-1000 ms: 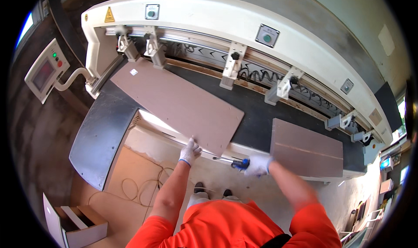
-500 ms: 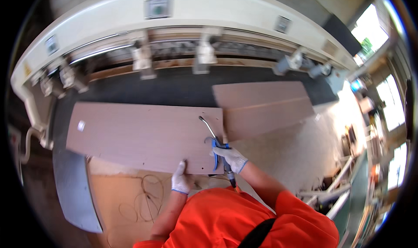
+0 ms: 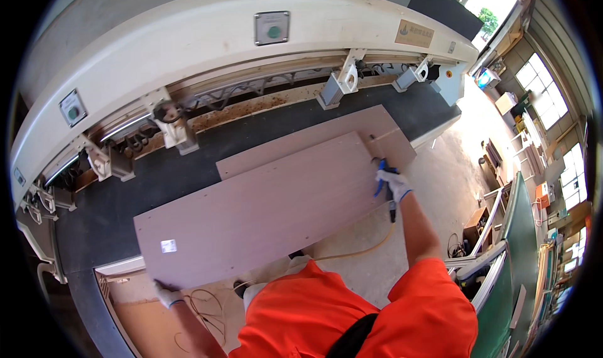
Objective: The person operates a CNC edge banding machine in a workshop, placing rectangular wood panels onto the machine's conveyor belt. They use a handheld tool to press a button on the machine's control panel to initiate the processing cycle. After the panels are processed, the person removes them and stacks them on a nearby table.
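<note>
My right hand [image 3: 394, 183] has its grip closed around a blue air blow gun [image 3: 384, 181] at centre right, over the long brown board [image 3: 264, 210] lying mid-frame on the black bench [image 3: 182, 169]; my left hand [image 3: 167, 293], lower left, grips that board's near corner

Pinkish board [image 3: 264, 216] flat, blue air gun [image 3: 384, 181] upright

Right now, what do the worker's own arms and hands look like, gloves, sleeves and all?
Both hands wear light grey-white knit work gloves; the right hand shows a blue band at the glove cuff, and the left hand has a similar glove, its cuff too small to tell. The forearms are bare. Short bright orange sleeves cover the upper arms, part of an orange top crossed by a black strap.
</note>
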`<state>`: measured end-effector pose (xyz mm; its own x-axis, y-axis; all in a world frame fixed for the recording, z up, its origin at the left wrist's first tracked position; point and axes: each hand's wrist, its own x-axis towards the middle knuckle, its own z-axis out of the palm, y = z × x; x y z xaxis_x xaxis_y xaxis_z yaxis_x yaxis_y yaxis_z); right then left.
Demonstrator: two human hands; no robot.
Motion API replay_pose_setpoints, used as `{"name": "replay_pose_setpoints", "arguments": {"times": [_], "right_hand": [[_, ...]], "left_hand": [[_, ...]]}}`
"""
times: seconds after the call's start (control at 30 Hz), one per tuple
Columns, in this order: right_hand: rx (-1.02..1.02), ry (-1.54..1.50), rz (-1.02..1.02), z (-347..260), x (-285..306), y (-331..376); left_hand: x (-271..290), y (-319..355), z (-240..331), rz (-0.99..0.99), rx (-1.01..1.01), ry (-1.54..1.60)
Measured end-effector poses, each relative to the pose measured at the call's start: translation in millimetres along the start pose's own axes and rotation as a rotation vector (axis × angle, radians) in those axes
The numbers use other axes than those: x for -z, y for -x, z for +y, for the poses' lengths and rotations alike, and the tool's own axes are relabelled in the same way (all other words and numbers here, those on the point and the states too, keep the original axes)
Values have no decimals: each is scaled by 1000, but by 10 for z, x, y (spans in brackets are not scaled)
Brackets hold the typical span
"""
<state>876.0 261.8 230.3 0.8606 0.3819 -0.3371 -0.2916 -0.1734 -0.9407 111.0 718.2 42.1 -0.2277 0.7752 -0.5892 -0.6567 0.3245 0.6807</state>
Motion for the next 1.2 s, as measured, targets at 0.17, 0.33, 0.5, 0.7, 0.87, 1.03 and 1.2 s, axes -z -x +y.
{"name": "replay_pose_setpoints", "arguments": {"times": [0.17, 0.33, 0.5, 0.7, 0.87, 1.03, 1.2], "right_hand": [[115, -45, 122, -321, 1542, -1223], [109, -61, 144, 51, 1071, -1688], [146, -87, 116, -164, 1261, -1700], [134, 19, -66, -11, -66, -842], [106, 964, -1220, 182, -1477, 1055], [517, 953, -972, 348, -2485, 2377], [-6, 1544, -2037, 281, -2534, 4205]], "left_hand": [[-660, 1223, -1329, -215, 100, -61], [-1534, 2704, -2114, -295, -208, -658], [-1981, 3162, -2461, -304, -489, -974], [-1726, 3085, -2282, -302, -462, -933], [-696, 3434, -1809, -106, 10, -390], [1655, 4051, -1187, -85, 76, 363], [3547, 5119, -785, 477, -136, 578]]}}
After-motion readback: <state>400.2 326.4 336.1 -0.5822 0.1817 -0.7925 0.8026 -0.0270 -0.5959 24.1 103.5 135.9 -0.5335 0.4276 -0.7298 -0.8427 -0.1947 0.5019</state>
